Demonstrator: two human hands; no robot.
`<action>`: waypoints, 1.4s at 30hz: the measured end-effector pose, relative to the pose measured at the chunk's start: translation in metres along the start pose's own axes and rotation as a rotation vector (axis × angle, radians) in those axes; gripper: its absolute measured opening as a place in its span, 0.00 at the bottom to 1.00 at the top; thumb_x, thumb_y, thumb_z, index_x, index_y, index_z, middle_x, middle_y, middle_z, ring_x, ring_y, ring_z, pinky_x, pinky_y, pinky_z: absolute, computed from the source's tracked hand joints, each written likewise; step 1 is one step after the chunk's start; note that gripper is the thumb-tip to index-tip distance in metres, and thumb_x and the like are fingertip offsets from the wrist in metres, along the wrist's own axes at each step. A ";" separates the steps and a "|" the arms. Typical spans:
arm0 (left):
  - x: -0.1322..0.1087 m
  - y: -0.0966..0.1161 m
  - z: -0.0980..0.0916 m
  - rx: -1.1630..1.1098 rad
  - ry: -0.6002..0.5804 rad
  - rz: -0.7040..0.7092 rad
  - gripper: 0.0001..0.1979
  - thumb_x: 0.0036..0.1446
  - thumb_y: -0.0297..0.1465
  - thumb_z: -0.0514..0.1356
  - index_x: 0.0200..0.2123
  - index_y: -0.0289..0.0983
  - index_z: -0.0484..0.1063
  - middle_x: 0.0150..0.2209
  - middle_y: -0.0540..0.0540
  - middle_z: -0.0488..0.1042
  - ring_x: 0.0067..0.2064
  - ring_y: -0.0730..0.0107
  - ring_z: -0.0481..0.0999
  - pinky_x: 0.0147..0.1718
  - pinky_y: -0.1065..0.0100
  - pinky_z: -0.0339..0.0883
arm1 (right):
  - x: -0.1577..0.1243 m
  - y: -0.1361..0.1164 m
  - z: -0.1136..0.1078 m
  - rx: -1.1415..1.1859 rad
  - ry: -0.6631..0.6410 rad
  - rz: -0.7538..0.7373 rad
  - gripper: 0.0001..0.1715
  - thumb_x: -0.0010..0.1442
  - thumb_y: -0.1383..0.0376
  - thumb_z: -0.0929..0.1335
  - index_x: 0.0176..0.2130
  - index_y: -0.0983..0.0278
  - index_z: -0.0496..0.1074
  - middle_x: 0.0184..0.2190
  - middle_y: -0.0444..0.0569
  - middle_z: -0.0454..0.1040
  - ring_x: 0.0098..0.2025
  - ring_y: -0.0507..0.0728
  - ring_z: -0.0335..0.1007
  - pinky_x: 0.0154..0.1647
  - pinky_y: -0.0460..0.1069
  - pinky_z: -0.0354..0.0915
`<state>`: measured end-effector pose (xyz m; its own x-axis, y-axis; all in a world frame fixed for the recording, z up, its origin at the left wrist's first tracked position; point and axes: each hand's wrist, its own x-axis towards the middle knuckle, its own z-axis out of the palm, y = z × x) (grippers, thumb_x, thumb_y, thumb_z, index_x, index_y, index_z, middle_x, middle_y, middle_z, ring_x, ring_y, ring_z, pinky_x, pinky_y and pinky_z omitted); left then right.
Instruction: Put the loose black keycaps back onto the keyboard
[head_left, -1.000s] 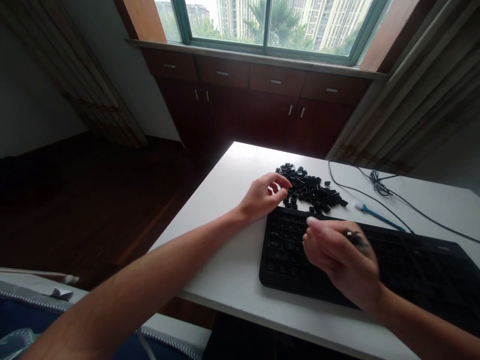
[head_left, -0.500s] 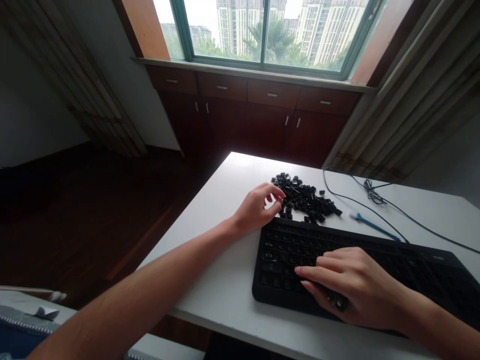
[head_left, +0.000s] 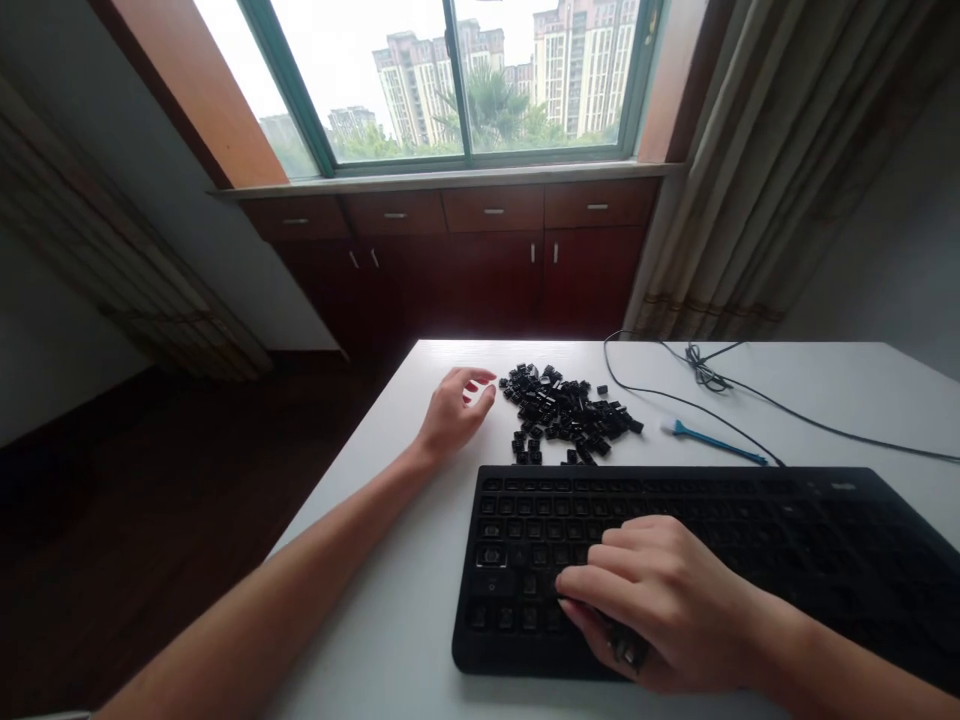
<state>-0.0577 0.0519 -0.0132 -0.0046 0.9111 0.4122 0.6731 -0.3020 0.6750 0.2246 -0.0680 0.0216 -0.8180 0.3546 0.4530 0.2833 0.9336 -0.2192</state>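
Observation:
A black keyboard (head_left: 750, 540) lies across the white table (head_left: 390, 620), its key wells bare at the left end. My right hand (head_left: 660, 600) rests on the keyboard's lower left part with the fingers curled down; a small dark tool (head_left: 626, 652) shows under the fingertips. A pile of loose black keycaps (head_left: 562, 415) sits just behind the keyboard. My left hand (head_left: 454, 410) lies on the table to the left of the pile, a short gap away. Its fingers are loosely bent and apart, and nothing is in it.
A thin blue tool (head_left: 712, 442) lies behind the keyboard, right of the pile. A black cable (head_left: 750, 395) with a knot runs across the table's back. The table's left edge drops to a dark wooden floor. Wooden cabinets and a window stand beyond.
My right hand has come down from above the keyboard onto its lower left keys. My left hand has drawn back a little from the keycap pile. The camera has swung round.

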 end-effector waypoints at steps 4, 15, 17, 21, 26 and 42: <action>0.023 -0.001 0.011 0.096 0.001 0.140 0.13 0.66 0.37 0.59 0.49 0.38 0.76 0.50 0.41 0.77 0.49 0.59 0.75 0.47 0.55 0.73 | -0.001 -0.002 -0.002 0.011 0.042 0.016 0.07 0.62 0.69 0.65 0.35 0.62 0.73 0.21 0.41 0.68 0.21 0.52 0.55 0.23 0.51 0.49; 0.012 0.024 0.015 0.145 -0.244 0.505 0.12 0.66 0.32 0.60 0.52 0.41 0.76 0.54 0.43 0.77 0.57 0.59 0.72 0.60 0.53 0.65 | -0.004 -0.002 -0.005 0.043 0.121 0.072 0.07 0.62 0.70 0.65 0.37 0.63 0.73 0.21 0.40 0.68 0.21 0.51 0.55 0.24 0.50 0.50; 0.011 0.024 0.012 0.113 -0.266 0.524 0.11 0.66 0.33 0.60 0.50 0.41 0.77 0.52 0.43 0.78 0.55 0.60 0.73 0.58 0.55 0.66 | -0.006 0.000 -0.006 0.028 0.127 0.085 0.07 0.63 0.70 0.65 0.39 0.63 0.74 0.22 0.40 0.69 0.22 0.52 0.56 0.24 0.50 0.51; 0.011 0.026 -0.001 0.100 -0.355 0.501 0.10 0.65 0.37 0.63 0.46 0.42 0.79 0.44 0.44 0.79 0.49 0.62 0.75 0.51 0.59 0.71 | -0.013 0.018 -0.014 -0.050 0.131 0.198 0.07 0.65 0.69 0.66 0.42 0.62 0.74 0.26 0.42 0.74 0.25 0.52 0.65 0.28 0.50 0.55; 0.007 0.036 -0.011 0.178 -0.419 0.517 0.11 0.65 0.39 0.63 0.48 0.44 0.80 0.45 0.44 0.78 0.49 0.61 0.74 0.49 0.59 0.71 | -0.020 0.047 -0.026 -0.110 0.165 0.378 0.07 0.66 0.68 0.66 0.42 0.61 0.75 0.36 0.45 0.81 0.33 0.53 0.76 0.35 0.49 0.63; -0.012 0.060 0.014 0.187 -0.388 0.289 0.06 0.60 0.36 0.67 0.41 0.47 0.84 0.44 0.50 0.84 0.46 0.59 0.80 0.48 0.58 0.73 | -0.019 0.042 -0.020 -0.028 0.157 0.379 0.07 0.65 0.68 0.67 0.42 0.62 0.75 0.35 0.46 0.81 0.33 0.54 0.77 0.36 0.48 0.66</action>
<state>-0.0073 0.0268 0.0135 0.4515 0.8458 0.2841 0.7273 -0.5334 0.4319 0.2619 -0.0348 0.0212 -0.5673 0.6749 0.4718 0.5653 0.7358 -0.3729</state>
